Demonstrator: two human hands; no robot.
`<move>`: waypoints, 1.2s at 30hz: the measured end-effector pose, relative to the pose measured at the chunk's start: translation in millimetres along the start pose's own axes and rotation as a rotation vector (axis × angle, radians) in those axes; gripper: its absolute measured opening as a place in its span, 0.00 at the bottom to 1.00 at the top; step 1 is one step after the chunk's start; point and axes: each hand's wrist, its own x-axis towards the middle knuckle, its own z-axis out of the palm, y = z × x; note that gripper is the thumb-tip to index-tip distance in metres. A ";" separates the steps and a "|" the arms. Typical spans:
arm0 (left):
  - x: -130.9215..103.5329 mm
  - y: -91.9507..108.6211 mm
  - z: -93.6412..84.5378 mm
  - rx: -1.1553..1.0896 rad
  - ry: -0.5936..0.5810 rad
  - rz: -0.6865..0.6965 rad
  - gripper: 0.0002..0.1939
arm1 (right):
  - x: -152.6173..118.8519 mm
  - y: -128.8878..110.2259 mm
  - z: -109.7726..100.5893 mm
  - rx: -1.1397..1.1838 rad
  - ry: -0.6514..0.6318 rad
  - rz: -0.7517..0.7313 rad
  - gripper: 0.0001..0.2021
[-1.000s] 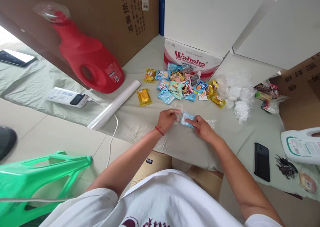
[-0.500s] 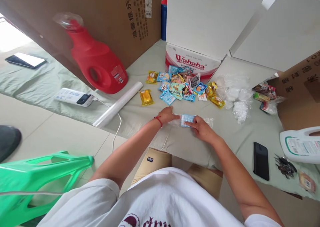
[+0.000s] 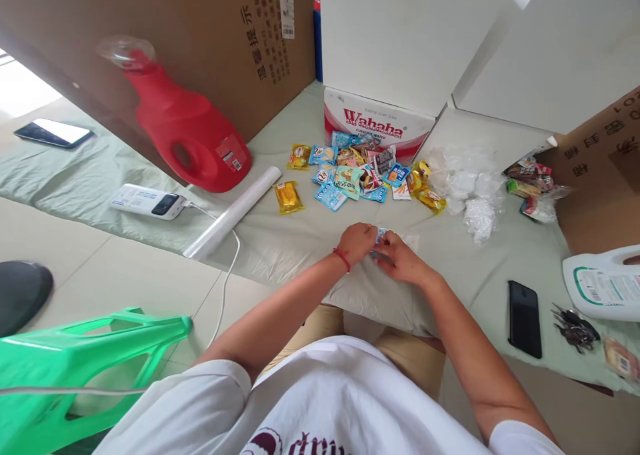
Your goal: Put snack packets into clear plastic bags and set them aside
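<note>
Close together near the cloth's front edge, my two hands grip a small blue snack packet (image 3: pixel 381 233) with clear plastic wrap (image 3: pixel 411 242) around it. My left hand (image 3: pixel 358 243), with a red string on its wrist, is closed over the packet's left side. On the other side my right hand (image 3: pixel 400 258) pinches it between bent fingers. Most of the packet is hidden behind the fingers. Just beyond lies a pile of small snack packets (image 3: pixel 349 181) in several colours. A yellow snack packet (image 3: pixel 289 197) sits apart to the left.
A roll of clear film (image 3: pixel 233 212), a power bank (image 3: pixel 146 201) with a cable and a red detergent bottle (image 3: pixel 193 135) stand left. Crumpled clear plastic (image 3: pixel 475 195) lies right of the pile. Further right are a black phone (image 3: pixel 525 318), keys (image 3: pixel 575 327) and a white bottle (image 3: pixel 603 285).
My left hand has moved right, up against my right hand, and now covers much of the blue packet. The clear wrap stretched out on the left is no longer visible. The view has shifted slightly.
</note>
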 end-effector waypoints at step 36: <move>-25.0 -43.2 9.9 0.183 0.370 -0.173 0.19 | 61.2 -4.3 20.1 0.189 0.347 0.632 0.11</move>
